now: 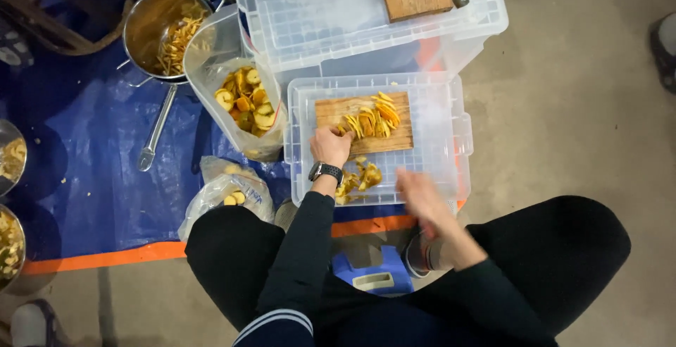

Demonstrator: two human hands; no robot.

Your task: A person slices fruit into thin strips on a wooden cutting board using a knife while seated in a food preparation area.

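From my remote view, the sliced yellow-orange fruit pieces point(370, 120) lie in a fanned row on a small wooden cutting board point(331, 113), which sits on the lid of a clear plastic bin point(443, 143) turned into a low work surface in front of the seated person. My left hand point(329, 146) rests curled at the board's near left corner, touching the end of the slices; I judge it steadies or gathers them, though I cannot tell whether the fingers actually pinch anything. My right hand point(421, 195) is blurred over the lid's near right edge, apart from the board; it looks loosely open and I see nothing in it. A few loose scraps point(360, 178) lie on the lid just below the board.

Left of the bin stands a clear bag point(246, 100) propped open, holding round cut pieces, within easy reach. Beyond it a metal pan point(158, 33) holds thin strips. A second, crumpled bag point(229, 188) lies on the blue tarp point(91, 164).
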